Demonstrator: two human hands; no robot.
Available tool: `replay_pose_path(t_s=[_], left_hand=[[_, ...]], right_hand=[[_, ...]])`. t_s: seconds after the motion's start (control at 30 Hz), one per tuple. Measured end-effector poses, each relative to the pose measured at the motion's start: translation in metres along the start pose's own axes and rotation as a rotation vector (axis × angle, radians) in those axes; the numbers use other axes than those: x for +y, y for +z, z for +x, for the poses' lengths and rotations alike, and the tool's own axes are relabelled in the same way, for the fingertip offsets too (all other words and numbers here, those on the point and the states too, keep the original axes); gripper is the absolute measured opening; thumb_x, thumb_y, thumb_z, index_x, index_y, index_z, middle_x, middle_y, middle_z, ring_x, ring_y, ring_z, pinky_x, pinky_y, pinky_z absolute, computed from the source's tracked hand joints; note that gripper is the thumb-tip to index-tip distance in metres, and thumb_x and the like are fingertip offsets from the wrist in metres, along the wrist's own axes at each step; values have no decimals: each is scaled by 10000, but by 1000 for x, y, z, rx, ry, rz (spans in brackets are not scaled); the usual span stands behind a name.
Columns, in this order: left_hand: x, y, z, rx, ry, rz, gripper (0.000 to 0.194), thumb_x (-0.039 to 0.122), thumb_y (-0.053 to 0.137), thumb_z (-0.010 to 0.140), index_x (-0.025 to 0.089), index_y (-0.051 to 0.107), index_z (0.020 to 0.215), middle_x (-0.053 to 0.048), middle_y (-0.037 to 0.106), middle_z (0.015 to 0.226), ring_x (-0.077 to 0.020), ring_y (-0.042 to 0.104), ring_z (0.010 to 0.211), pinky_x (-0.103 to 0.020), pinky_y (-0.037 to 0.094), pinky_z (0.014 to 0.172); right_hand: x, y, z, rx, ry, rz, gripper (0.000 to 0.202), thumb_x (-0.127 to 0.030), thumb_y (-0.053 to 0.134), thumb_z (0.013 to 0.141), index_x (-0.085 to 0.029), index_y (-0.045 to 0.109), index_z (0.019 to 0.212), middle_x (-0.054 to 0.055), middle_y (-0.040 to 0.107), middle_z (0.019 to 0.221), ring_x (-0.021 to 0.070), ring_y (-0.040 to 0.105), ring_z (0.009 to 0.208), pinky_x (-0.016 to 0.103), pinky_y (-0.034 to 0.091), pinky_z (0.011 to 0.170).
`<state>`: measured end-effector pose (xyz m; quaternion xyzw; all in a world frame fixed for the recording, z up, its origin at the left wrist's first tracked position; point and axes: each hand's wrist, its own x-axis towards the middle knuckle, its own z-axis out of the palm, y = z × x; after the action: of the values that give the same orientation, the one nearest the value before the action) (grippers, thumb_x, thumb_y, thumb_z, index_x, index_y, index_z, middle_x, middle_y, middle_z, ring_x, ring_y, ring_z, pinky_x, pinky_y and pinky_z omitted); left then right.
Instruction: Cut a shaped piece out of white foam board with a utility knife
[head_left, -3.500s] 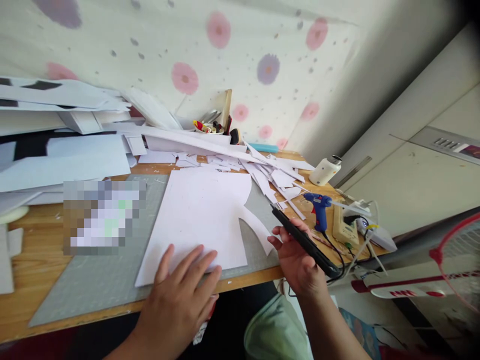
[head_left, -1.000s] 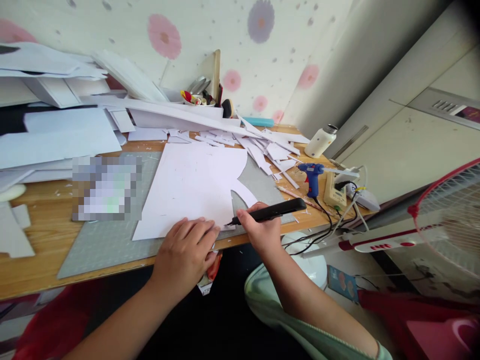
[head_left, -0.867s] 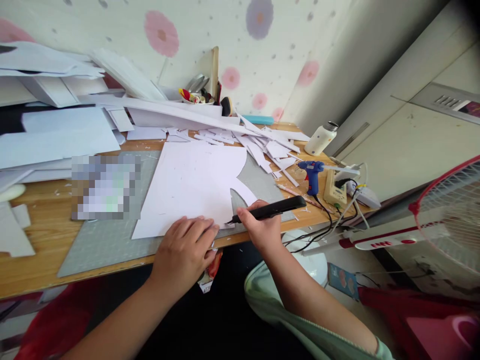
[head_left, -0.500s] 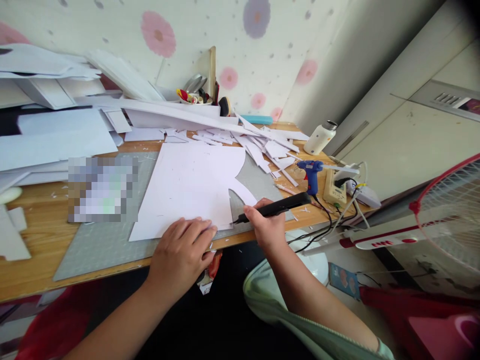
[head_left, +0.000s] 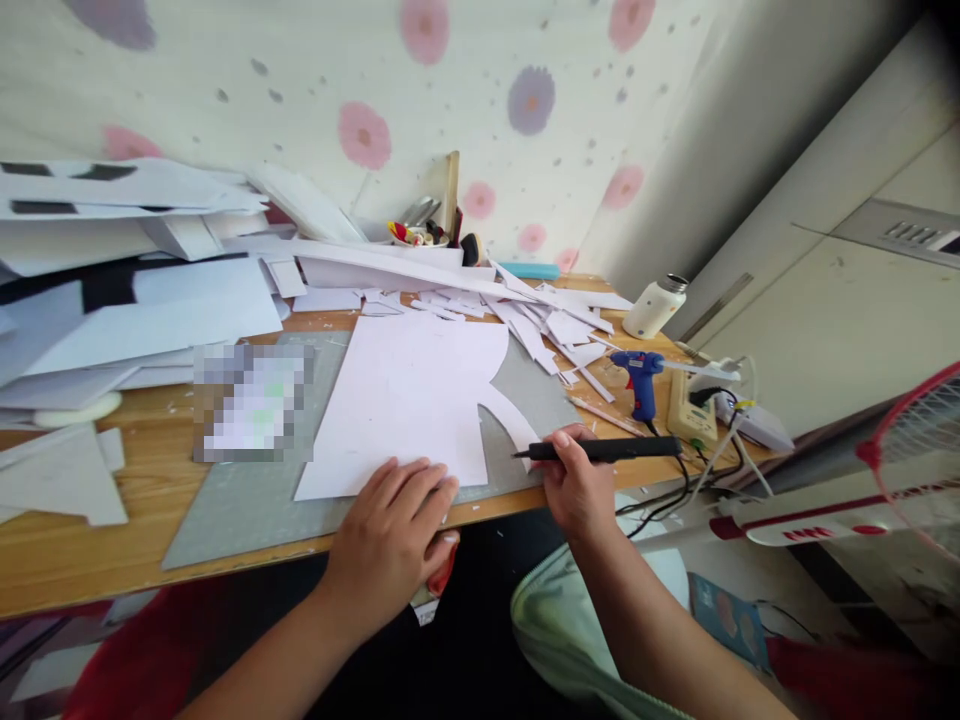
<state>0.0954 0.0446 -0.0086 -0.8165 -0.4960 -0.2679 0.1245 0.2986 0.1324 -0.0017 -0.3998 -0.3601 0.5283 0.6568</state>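
A white foam board sheet [head_left: 412,400] with a curved cut along its right side lies on a grey cutting mat [head_left: 225,515]. My left hand [head_left: 394,525] rests flat on the sheet's near edge, fingers stretched out and holding nothing. My right hand [head_left: 581,485] is closed around a slim black craft knife [head_left: 630,448], whose thin tip points left. That tip is to the right of the sheet's lower right corner, over a curved white strip [head_left: 510,415]; whether it touches the strip I cannot tell.
White offcuts [head_left: 555,325] are heaped behind the sheet, and large white boards [head_left: 172,320] are stacked on the left. A blue glue gun [head_left: 637,380], a power strip [head_left: 694,410] with cables and a white bottle [head_left: 656,308] stand at right. A blurred-out patch [head_left: 255,400] covers something on the mat's left.
My right hand has moved the craft knife away from the sheet's lower right corner, rightward, and the knife now lies more level. The view has shifted; my left hand stays on the sheet.
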Motion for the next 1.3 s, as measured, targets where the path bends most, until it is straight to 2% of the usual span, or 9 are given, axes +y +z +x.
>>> replay_pose_path(t_s=[0.1,0.23,0.4,0.6,0.7,0.87,1.1,1.23,1.3], left_hand=[[-8,-14,-8,17,-43,-21,322,250,612,844,203,604,1163,-75,655,1177,-275,569,1136,-538,388,1049],[-35,-33,-28,62,-174,108,319,268,587,863,189,587,1172,-117,598,1239,-305,529,1194,-533,422,1024],[-58,-33,-47,-15,-260,185,351,398,548,880,193,590,1162,-133,539,1323,-326,548,1172,-507,500,933],[-42,-36,-44,0,-294,120,232,267,564,865,221,615,1086,-90,611,1220,-255,584,1094,-415,542,875],[-30,-37,-43,8,-310,54,207,200,550,851,220,620,1045,-81,634,1176,-241,589,1057,-400,543,860],[-16,-37,-43,18,-279,-123,221,157,532,838,216,619,1032,-79,643,1127,-218,593,1006,-368,535,849],[-29,-55,-49,136,-201,-168,313,78,546,846,197,605,1129,-83,643,1098,-176,590,1017,-306,510,892],[-36,-70,-69,221,-249,-85,346,58,553,844,192,606,1158,-65,664,1032,-152,623,973,-254,521,867],[-36,-75,-85,221,-270,-35,344,77,559,845,193,605,1165,-58,679,1012,-145,644,949,-233,532,851]], right_hand=[[-1,0,0,9,22,54,291,-364,807,617,-173,589,589,-63,516,461,73,464,410,197,436,430],[-3,0,1,58,35,104,298,-365,839,590,-167,620,622,-56,537,542,83,507,471,230,539,487],[-7,0,-12,3,79,-55,354,-411,854,584,-155,714,783,-8,613,669,119,576,568,262,577,534],[-6,-1,-12,40,213,-129,387,-454,852,596,-140,722,779,-34,571,562,73,487,465,222,558,531],[-5,-1,3,78,201,-64,402,-454,872,560,-136,708,742,-45,557,519,61,477,440,225,576,563],[-6,0,18,44,106,-32,370,-397,885,549,-147,715,762,-102,435,424,37,364,380,273,601,583],[-4,2,12,67,78,-98,385,-363,860,570,-163,711,863,-93,466,442,53,391,373,253,549,522],[2,-6,13,86,45,-147,394,-355,840,601,-184,667,910,-64,528,546,84,475,403,198,402,367],[4,-10,14,95,31,-163,403,-352,852,582,-182,643,882,-50,554,608,93,504,426,195,374,356]])
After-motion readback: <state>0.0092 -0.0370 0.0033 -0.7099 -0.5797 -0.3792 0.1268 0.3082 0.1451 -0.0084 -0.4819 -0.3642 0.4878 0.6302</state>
